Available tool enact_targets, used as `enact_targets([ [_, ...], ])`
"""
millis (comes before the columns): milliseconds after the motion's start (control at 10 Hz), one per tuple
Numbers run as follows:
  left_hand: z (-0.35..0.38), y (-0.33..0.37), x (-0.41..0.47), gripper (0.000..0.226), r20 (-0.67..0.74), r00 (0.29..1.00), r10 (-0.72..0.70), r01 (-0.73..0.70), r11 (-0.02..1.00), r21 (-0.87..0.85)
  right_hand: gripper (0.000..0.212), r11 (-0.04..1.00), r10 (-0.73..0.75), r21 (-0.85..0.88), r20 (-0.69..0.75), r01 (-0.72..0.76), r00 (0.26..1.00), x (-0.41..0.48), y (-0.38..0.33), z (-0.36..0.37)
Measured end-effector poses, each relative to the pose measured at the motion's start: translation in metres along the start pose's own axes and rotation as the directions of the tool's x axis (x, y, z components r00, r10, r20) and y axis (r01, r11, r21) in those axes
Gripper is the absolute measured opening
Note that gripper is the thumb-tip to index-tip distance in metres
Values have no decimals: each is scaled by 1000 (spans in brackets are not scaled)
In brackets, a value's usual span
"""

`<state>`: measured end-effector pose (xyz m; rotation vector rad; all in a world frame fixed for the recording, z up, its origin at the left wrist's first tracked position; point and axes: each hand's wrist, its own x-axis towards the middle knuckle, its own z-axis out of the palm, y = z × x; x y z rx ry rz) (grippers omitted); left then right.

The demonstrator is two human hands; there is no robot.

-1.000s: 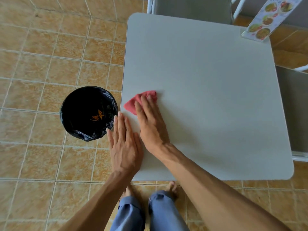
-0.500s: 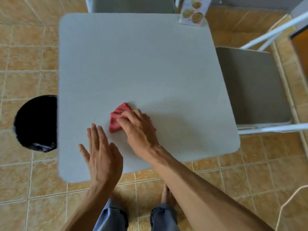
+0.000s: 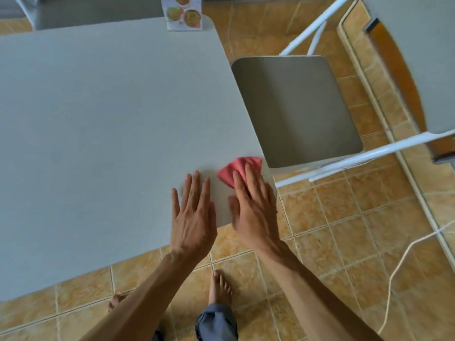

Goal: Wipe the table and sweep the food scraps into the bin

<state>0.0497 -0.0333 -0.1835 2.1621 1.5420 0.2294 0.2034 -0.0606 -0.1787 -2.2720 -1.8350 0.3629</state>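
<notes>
A grey square table (image 3: 103, 114) fills the left of the view. My right hand (image 3: 253, 203) presses flat on a crumpled red cloth (image 3: 234, 169) at the table's near right corner. The cloth's far part sticks out past my fingertips. My left hand (image 3: 193, 215) lies flat beside it on the table's front edge, fingers apart, holding nothing. I see no food scraps on the table. The bin is out of view.
A grey chair seat (image 3: 295, 109) on a white frame (image 3: 364, 156) stands close against the table's right side. A picture menu card (image 3: 183, 13) stands at the table's far edge. A white cord (image 3: 403, 257) trails over the tiled floor at right. My bare feet are below the table edge.
My right hand slid the cloth from the table's left edge near the bin across to the near right corner. My left hand followed along the front edge. The black bin left the view.
</notes>
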Motion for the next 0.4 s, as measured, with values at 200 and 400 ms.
enact_targets([
  [200,11,-5,4,58,73,997,6,-17,988,156,58,992,96,-91,72,-90,993,20,8,4],
  [400,-56,16,9,61,324,942,-83,18,980,199,60,984,175,-58,338,-166,925,30,-14,-45],
])
